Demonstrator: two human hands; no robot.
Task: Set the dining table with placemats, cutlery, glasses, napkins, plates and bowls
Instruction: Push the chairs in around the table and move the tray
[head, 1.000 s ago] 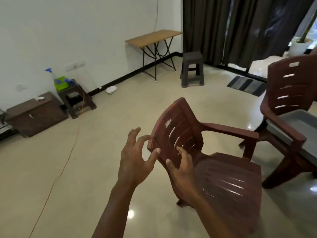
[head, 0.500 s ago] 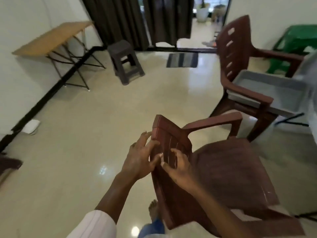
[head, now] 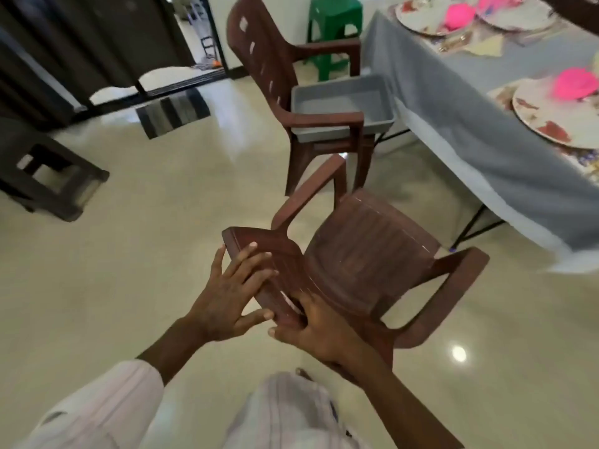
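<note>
In front of me stands a brown plastic armchair (head: 366, 254), its seat facing the dining table (head: 460, 131), which wears a grey cloth. My left hand (head: 231, 294) lies spread over the top of the backrest with the thumb beneath its edge. My right hand (head: 312, 330) grips the same backrest from the right, fingers curled round it. On the table sit a patterned plate (head: 551, 124) with a pink item (head: 577, 84) on it. More plates (head: 418, 12) with pink items stand at the far end. Cutlery and napkins there are blurred.
A second brown chair (head: 269, 56) holds a grey tub (head: 343, 102) against the table's edge. Behind it is a green stool (head: 334, 24). A dark stool (head: 52, 176) stands at the left, a striped mat (head: 175, 111) by the curtained doorway. Glossy floor lies between.
My view has swung right, bringing the set table into sight. Both hands, open and reaching a second ago, now hold the chair's backrest, and the chair has turned toward the table.
</note>
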